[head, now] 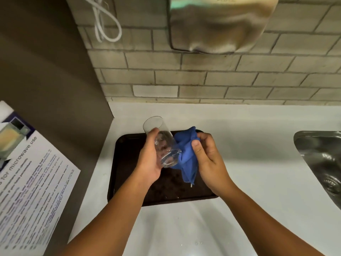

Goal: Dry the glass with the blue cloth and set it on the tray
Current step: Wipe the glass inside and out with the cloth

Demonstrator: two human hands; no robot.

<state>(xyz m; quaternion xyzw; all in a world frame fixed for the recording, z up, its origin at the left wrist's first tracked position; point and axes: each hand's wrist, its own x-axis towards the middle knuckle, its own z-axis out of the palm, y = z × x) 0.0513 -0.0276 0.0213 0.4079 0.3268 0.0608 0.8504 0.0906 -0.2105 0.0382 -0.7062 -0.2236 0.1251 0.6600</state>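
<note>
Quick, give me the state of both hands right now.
Left hand: closed around the clear drinking glass, held tilted above the dark tray.
Right hand: closed on the blue cloth, which touches the glass.

Your hands fill the air over the dark tray (pixel 129 163): the left hand (pixel 150 163) grips the tilted glass (pixel 160 141), the right hand (pixel 206 159) bunches the blue cloth (pixel 186 154) against it. Beneath them the tray's bed lies bare. The white counter (pixel 249 145) runs open to your right as far as the steel sink (pixel 321 159). A brown panel (pixel 55 89) walls the left; a tiled wall (pixel 203 76) closes the back, with a metal dryer (pixel 217 24) overhead.
</note>
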